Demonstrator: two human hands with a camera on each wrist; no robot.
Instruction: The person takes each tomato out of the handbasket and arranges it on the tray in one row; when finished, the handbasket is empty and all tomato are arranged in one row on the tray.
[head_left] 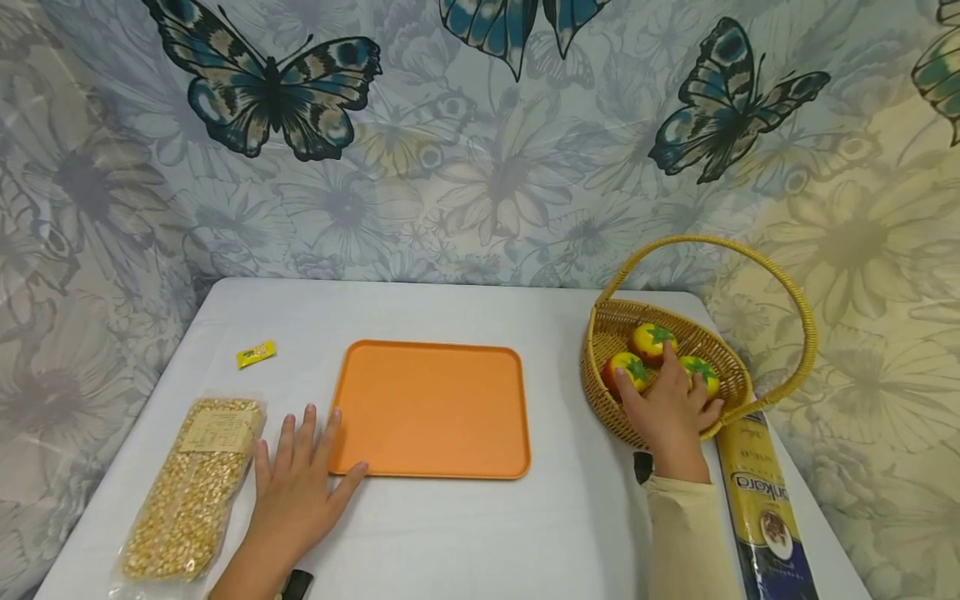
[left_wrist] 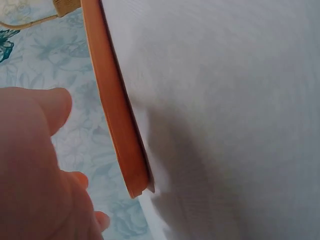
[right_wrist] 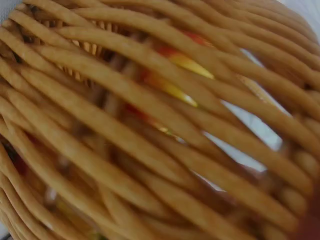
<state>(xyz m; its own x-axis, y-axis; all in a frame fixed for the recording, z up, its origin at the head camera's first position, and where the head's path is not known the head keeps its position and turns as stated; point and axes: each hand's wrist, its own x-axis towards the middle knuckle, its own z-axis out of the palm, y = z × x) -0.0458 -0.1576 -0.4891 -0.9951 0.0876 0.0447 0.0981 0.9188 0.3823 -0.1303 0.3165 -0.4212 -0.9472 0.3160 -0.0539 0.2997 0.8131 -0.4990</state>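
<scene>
My right hand point(head_left: 667, 410) reaches over the near rim of a wicker basket point(head_left: 611, 325) with a tall looped handle. Its fingers are spread above three yellow-and-red fruits with green leafy tops: one at the back point(head_left: 647, 340), one at the left point(head_left: 624, 367) and one at the right point(head_left: 708, 379), partly covered by the fingers. The basket weave fills the right wrist view, with blurred red and yellow point(right_wrist: 180, 75) showing through. My left hand point(head_left: 296, 492), fingers straight and spread, is at the left edge of an orange tray point(head_left: 435, 412); whether it touches the tray is unclear.
A clear bag of corn kernels point(head_left: 187, 492) lies at the left, with a small yellow packet point(head_left: 256, 354) behind it. A yellow-and-blue pasta packet point(head_left: 765, 500) lies along the table's right edge, by the basket. Butterfly-patterned cloth point(head_left: 502, 183) surrounds the white table point(head_left: 555, 542).
</scene>
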